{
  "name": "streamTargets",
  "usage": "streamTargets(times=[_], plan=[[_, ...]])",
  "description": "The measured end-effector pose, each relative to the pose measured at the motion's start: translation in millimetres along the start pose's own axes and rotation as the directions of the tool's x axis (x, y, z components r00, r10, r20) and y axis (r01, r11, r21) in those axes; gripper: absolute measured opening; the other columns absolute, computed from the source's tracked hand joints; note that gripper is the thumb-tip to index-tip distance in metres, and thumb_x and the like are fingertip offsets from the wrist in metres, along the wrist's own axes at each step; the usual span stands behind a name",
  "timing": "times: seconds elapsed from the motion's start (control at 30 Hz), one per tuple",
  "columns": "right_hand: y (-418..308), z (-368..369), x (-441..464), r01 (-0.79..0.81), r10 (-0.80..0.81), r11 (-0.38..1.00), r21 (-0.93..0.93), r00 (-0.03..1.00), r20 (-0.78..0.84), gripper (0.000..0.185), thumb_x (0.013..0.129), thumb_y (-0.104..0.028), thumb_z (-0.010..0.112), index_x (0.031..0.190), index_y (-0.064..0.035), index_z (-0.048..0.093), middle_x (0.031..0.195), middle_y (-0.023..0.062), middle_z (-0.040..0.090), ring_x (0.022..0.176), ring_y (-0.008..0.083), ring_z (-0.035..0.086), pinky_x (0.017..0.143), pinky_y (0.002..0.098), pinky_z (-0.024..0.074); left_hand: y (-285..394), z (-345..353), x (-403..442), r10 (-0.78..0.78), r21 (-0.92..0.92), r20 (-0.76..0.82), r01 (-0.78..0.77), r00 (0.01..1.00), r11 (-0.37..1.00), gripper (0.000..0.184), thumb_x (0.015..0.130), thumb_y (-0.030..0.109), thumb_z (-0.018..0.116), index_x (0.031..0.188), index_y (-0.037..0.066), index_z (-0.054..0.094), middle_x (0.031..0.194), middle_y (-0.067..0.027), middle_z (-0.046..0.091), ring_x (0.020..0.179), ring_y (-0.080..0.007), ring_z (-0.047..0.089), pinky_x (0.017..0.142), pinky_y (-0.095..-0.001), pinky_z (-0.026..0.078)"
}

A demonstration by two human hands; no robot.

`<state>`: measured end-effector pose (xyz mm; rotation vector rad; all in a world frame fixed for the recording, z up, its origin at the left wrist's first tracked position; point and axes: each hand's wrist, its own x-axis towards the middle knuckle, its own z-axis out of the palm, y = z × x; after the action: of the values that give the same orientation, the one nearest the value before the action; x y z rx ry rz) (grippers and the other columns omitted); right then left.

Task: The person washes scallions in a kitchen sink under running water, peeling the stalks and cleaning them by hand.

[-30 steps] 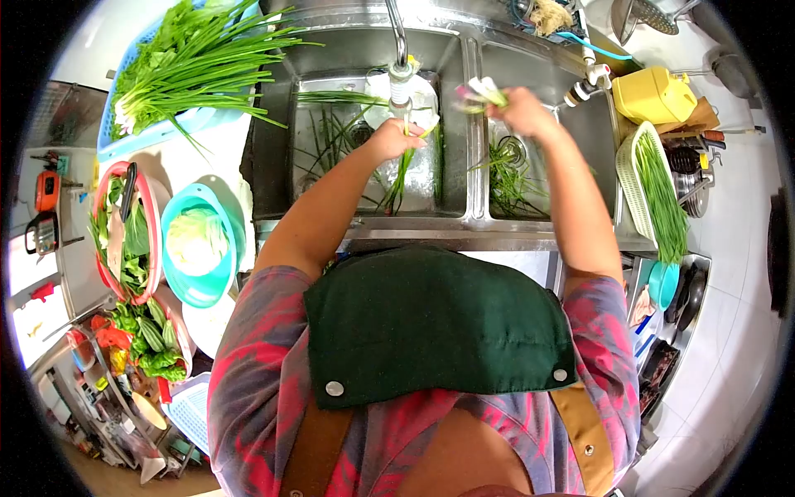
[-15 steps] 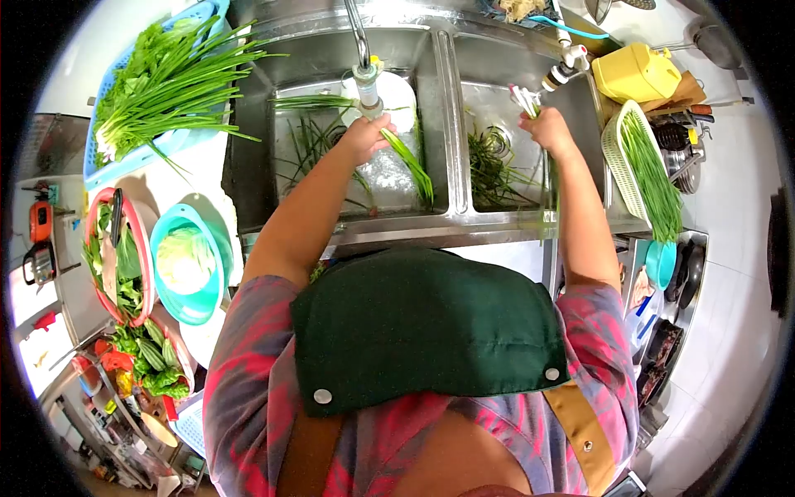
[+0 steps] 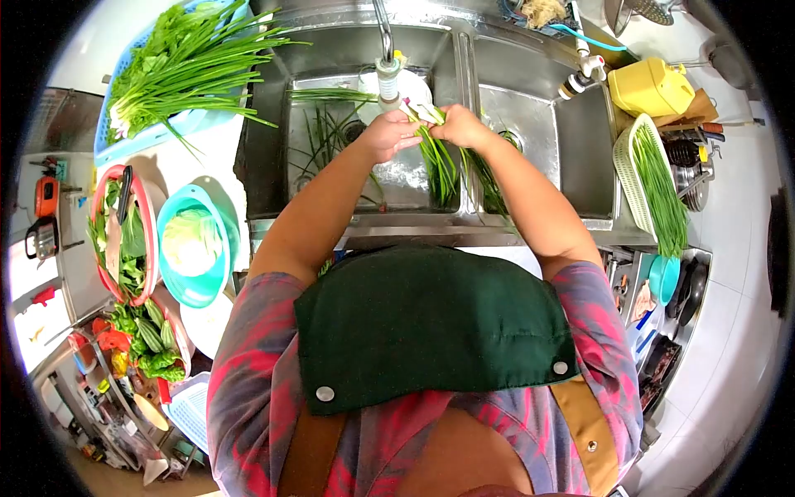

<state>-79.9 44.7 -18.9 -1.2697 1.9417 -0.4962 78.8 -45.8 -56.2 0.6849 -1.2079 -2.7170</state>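
Note:
My right hand is closed around a bunch of spring onions just right of the faucet. Their white and purplish root ends point left; green leaves hang toward the divider between the two basins. Close beside the roots, my left hand has its fingers stretched out toward the bunch; whether they touch it is hard to see. More green stalks hang below the hands over the left basin. The faucet comes down right behind my left hand. Loose green leaves lie in the left basin.
A blue basket of leafy greens and spring onions stands at left. Nearer are a turquoise bowl with cabbage and a pink-rimmed basin of greens. A white basket of long green stalks and a yellow jug stand right.
My right hand has moved left from the right basin to the faucet, bringing the spring onions. My left hand has shifted slightly right, its fingers no longer wrapped round the green stalks.

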Motion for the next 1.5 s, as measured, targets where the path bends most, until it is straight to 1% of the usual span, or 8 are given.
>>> streamTargets(times=[0.23, 0.4, 0.73, 0.9, 1.17, 1.3, 1.33, 1.5], plan=[[-5.8, -14.1, -5.3, -0.007, 0.001, 0.984, 0.178, 0.999, 0.033, 0.018, 0.066, -0.014, 0.064, 0.081, -0.0037, 0.062, 0.067, 0.0022, 0.06, 0.061, 0.0101, 0.052, 0.059, 0.0238, 0.0421, 6.8, 2.3, -0.8, -0.014, 0.278, -0.094, 0.04, 0.995, 0.96, 0.023, 0.079, 0.021, 0.059, 0.099, 0.011, 0.055, 0.092, 0.0018, 0.056, 0.085, -0.0081, 0.051, 0.074, -0.0252, 0.039], [-8.5, -55.2, -14.5, -0.026, 0.018, 0.993, -0.112, 0.997, -0.069, 0.027, 0.07, -0.021, 0.059, 0.088, -0.0014, 0.061, 0.07, 0.0184, 0.06, 0.066, 0.0277, 0.059, 0.065, 0.0357, 0.0461, -1.2, -2.3, 9.6, 0.018, 0.47, -0.025, -0.004, 1.0, 0.883, 0.02, 0.074, 0.017, 0.064, 0.092, 0.008, 0.061, 0.079, 0.0023, 0.06, 0.069, -0.0067, 0.052, 0.058, -0.0209, 0.04], [8.5, -177.5, -101.3, -0.246, 0.097, 0.939, -0.242, 0.862, -0.497, 0.027, 0.074, -0.026, 0.06, 0.089, -0.0023, 0.06, 0.073, 0.0192, 0.059, 0.067, 0.0272, 0.059, 0.063, 0.037, 0.044, -7.5, -13.4, 15.4, 0.049, 0.535, -0.143, 0.035, 0.989, 0.844, 0.028, 0.077, 0.023, 0.06, 0.1, 0.008, 0.058, 0.088, 0.0, 0.061, 0.081, -0.0097, 0.055, 0.067, -0.0242, 0.043], [92.3, -127.0, -95.8, -0.375, 0.231, 0.837, -0.399, 0.902, -0.364, 0.033, 0.072, -0.029, 0.063, 0.092, -0.0029, 0.059, 0.077, 0.0184, 0.06, 0.068, 0.0304, 0.058, 0.067, 0.0372, 0.0451, -8.4, -9.9, 27.0, -0.018, 0.376, -0.286, 0.13, 0.958, 0.917, 0.028, 0.083, 0.026, 0.052, 0.105, 0.009, 0.051, 0.09, -0.0045, 0.062, 0.083, -0.0127, 0.058, 0.07, -0.028, 0.046], [-0.8, -13.5, -18.4, -0.211, 0.206, 0.771, 0.601, 0.975, 0.079, 0.014, 0.075, -0.011, 0.058, 0.084, 0.0001, 0.06, 0.074, 0.0065, 0.061, 0.057, 0.0124, 0.053, 0.051, 0.0253, 0.0431, -19.9, -38.8, 34.5, -0.095, 0.066, -0.504, 0.147, 0.859, 0.987, 0.024, 0.082, 0.021, 0.048, 0.099, 0.005, 0.049, 0.075, -0.005, 0.06, 0.062, -0.0158, 0.058, 0.058, -0.0256, 0.048], [2.1, 52.2, 38.2, -0.407, 0.325, 0.798, 0.444, 0.912, 0.251, 0.017, 0.063, -0.009, 0.07, 0.074, -0.0003, 0.06, 0.065, 0.0032, 0.056, 0.053, 0.0113, 0.046, 0.048, 0.025, 0.0386, -33.7, -60.1, 18.2, -0.008, 0.171, -0.346, 0.072, 0.938, 0.983, 0.021, 0.079, 0.023, 0.054, 0.086, 0.003, 0.054, 0.072, -0.0049, 0.056, 0.061, -0.0138, 0.053, 0.059, -0.0267, 0.045], [2.3, 72.2, 45.4, -0.261, 0.186, 0.828, 0.496, 0.963, 0.196, 0.021, 0.058, -0.009, 0.074, 0.07, -0.0006, 0.059, 0.06, 0.0028, 0.053, 0.05, 0.0119, 0.044, 0.045, 0.0265, 0.0362, -40.4, -69.1, 15.3, 0.057, 0.231, -0.358, 0.029, 0.932, 0.973, 0.021, 0.076, 0.022, 0.058, 0.077, 0.001, 0.056, 0.063, -0.0032, 0.052, 0.054, -0.0119, 0.049, 0.052, -0.025, 0.041], [-49.6, 67.0, 51.2, -0.304, 0.252, 0.927, 0.219, 0.938, 0.236, 0.026, 0.066, -0.02, 0.072, 0.079, -0.0001, 0.064, 0.075, 0.006, 0.061, 0.055, 0.0148, 0.05, 0.049, 0.0249, 0.0399, -6.1, -69.3, -17.0, 0.121, 0.322, -0.479, 0.046, 0.869, 0.945, 0.014, 0.07, 0.012, 0.063, 0.068, 0.002, 0.054, 0.061, -0.0041, 0.053, 0.053, -0.01, 0.049, 0.045, -0.0217, 0.037]])
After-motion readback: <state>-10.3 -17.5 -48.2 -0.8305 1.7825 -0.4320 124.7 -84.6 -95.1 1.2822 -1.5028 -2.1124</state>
